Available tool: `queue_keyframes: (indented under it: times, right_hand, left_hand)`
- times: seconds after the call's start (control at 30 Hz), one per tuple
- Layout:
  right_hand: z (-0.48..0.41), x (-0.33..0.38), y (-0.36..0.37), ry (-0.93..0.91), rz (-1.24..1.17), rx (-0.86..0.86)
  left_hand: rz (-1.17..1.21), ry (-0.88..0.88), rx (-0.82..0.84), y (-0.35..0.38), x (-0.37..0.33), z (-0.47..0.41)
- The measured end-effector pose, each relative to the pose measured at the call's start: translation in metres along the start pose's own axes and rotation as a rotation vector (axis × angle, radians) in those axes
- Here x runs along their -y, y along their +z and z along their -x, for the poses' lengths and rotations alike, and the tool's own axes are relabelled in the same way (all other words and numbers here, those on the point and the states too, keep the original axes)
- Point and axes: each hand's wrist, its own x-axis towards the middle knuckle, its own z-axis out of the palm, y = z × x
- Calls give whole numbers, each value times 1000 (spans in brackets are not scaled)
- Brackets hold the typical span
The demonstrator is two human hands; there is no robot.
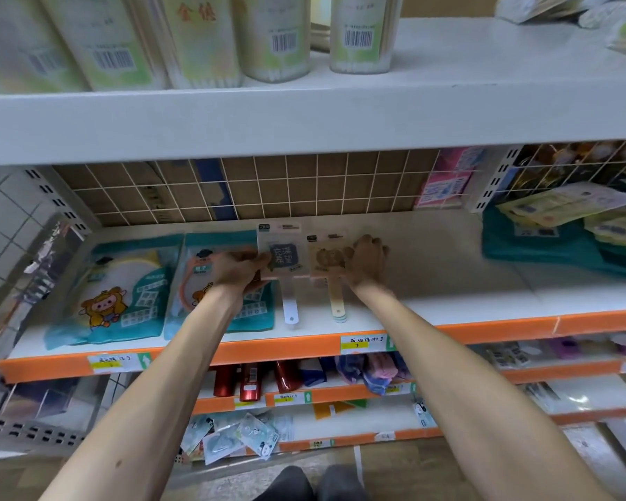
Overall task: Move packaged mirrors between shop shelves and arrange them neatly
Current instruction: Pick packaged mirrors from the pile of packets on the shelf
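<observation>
Shelf: white, smooth board (449, 269) with an orange front strip carrying yellow-and-white price labels; a thin white wire grid forms the back, brown cardboard behind it.

Left mirror pack: flat handheld mirror (281, 262) in a clear glossy sleeve with a white header card; squarish pale head with a grey printed panel, long narrow white handle with a hole at its rounded end. It lies on the shelf near the middle, handle toward the front edge.

Right mirror pack: second mirror (327, 263) just beside the first, on its right; beige head with a bear-like print, tan handle ending in pale stripes. Same flat sleeve, same orientation.

Left hand: left hand (239, 269) closed on the left edge of the grey-panel pack, fingers curled around it.

Right hand: right hand (367, 263) lies palm-down against the right edge of the beige pack, fingers loosely bent; whether it actually grips cannot be told, as the frame is blurred there.

Neighbouring stock: two soft teal pouches (123, 294) with cartoon prints lie flat left of the mirrors, the nearer one partly under the left wrist.

Upper shelf: tall clear cylinders of cotton swabs (275, 34) stand upright, barcodes facing out.
</observation>
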Motion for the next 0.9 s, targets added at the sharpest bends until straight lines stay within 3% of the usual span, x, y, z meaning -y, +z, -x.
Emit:
queue_keyframes:
  times: [0.17,0.37,0.57,0.9]
  right_hand:
    - [10,-22,-32,-130,103,-54]
    - [12,-54,-56,-151,167,-54]
    - [15,-76,-69,-318,333,24]
    - [21,-78,-65,-373,366,45]
  left_hand:
    - [28,-32,69,25,-9,10]
    - [20,-34,61,60,3,0]
    - [-148,79,-93,72,34,-38]
    - [-525,133,-130,85,27,-26]
